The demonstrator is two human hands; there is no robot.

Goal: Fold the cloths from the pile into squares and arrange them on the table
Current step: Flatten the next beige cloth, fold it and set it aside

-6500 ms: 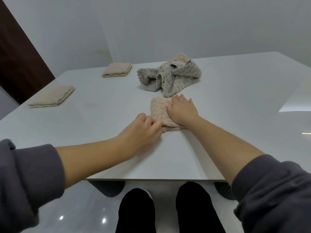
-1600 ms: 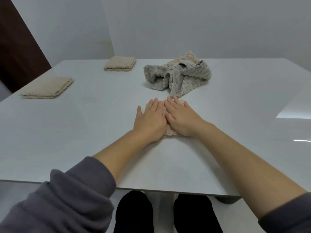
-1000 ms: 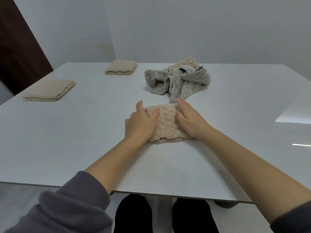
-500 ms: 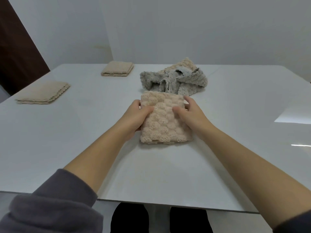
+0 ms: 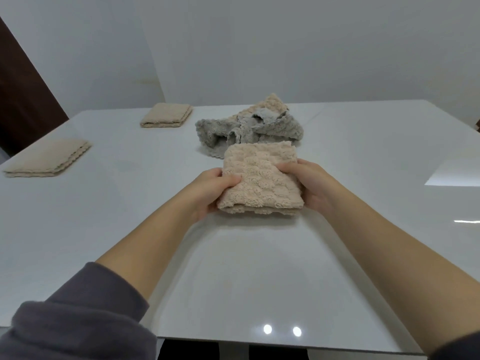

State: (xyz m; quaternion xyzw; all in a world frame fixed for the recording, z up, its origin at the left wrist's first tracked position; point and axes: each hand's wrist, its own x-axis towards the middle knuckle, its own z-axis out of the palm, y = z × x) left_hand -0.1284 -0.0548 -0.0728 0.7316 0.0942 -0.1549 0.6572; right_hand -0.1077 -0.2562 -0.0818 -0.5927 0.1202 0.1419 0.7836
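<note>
Nearest the camera, a dark grey sleeve [image 5: 72,320] covers the person's left arm up to mid-forearm, and both bare forearms reach out over the glossy white worktop [image 5: 246,268] toward the pile [image 5: 249,128]. Two small bright light spots [image 5: 267,329] reflect on the worktop close to its near edge, on the person's side of the pile.

Just in front of the pile, the two hands hold a folded beige cloth [image 5: 259,178] between them. The left hand [image 5: 207,193] grips the cloth's left edge, thumb on top and fingers curled underneath. The right hand [image 5: 314,188] grips the right edge the same way, thumb lying on the top face and fingers wrapped below. The cloth is a thick, fluffy, roughly square packet with its layered edges facing the person. Its near edge sits clear of the worktop, with a shadow beneath. Its far edge overlaps the pile's front edge in this view; whether the two touch I cannot tell.

The pile itself is a loose heap of crumpled cloths near the worktop's middle, mostly grey with a beige one showing at its far top.

To the left of the pile and slightly farther back, a small folded beige cloth [image 5: 166,118] lies flat. Well to the left of the pile, near the worktop's left edge, a larger folded beige square [image 5: 46,159] lies flat with scalloped edges showing.

Beyond the pile stands a plain pale wall [image 5: 285,48], and far to the pile's left a dark brown panel [image 5: 23,100].
</note>
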